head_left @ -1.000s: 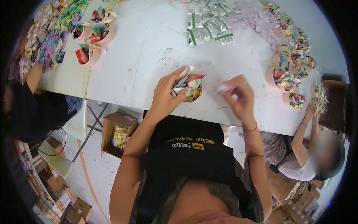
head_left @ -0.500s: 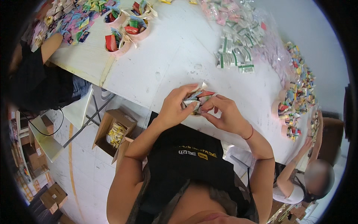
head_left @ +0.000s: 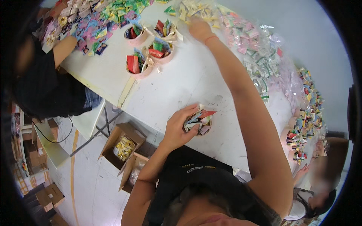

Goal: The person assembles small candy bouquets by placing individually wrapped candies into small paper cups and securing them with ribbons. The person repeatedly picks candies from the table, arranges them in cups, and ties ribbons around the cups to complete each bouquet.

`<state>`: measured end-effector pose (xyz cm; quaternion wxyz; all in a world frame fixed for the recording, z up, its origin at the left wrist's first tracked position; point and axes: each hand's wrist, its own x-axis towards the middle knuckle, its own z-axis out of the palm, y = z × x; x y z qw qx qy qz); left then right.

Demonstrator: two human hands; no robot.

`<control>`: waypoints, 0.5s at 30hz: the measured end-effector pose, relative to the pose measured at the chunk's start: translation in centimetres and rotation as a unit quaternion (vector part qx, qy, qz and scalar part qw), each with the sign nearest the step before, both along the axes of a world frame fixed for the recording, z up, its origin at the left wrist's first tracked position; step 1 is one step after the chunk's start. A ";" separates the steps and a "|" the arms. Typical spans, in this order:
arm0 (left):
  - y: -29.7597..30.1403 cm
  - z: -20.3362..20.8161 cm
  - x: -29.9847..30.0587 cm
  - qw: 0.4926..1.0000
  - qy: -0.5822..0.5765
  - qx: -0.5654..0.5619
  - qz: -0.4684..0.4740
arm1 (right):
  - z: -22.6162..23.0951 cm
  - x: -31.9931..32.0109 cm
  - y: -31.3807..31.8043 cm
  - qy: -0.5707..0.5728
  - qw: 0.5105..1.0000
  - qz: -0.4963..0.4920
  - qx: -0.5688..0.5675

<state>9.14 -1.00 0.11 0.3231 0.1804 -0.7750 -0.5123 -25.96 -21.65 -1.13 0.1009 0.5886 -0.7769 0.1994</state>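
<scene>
My left hand (head_left: 180, 126) is wrapped round the near side of a small round tub (head_left: 207, 132) on the white table, its thumb over the rim. Small packets, one of them red (head_left: 207, 113), stick up out of the tub. Stretched far across the table, my right hand (head_left: 200, 29) is at the edge of a heap of yellow-and-white packets (head_left: 205, 12). Its fingertips are too small and blurred to show whether they hold anything.
Several pink tubs (head_left: 139, 75) filled with packets stand at the back left. Green-striped packets (head_left: 256, 66) and clear plastic bags lie at the right. One co-worker (head_left: 49, 79) sits at the left, another at the lower right. Open cartons (head_left: 126, 141) stand below the table edge.
My right hand has left the tub and reached far forward to the yellow packets. My left hand stays at the tub. The whole view has shifted.
</scene>
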 end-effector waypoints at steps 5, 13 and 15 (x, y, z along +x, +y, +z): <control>0.2 -0.2 0.1 1.000 0.003 0.019 0.007 | 0.6 3.4 8.8 0.065 0.995 0.076 0.014; 0.6 -0.1 -0.5 0.999 0.001 0.047 -0.026 | 8.9 15.5 37.5 -0.404 0.902 0.149 -0.033; 0.8 0.1 -1.0 0.996 -0.017 0.075 -0.047 | 9.2 16.9 40.1 -0.395 0.897 0.198 -0.033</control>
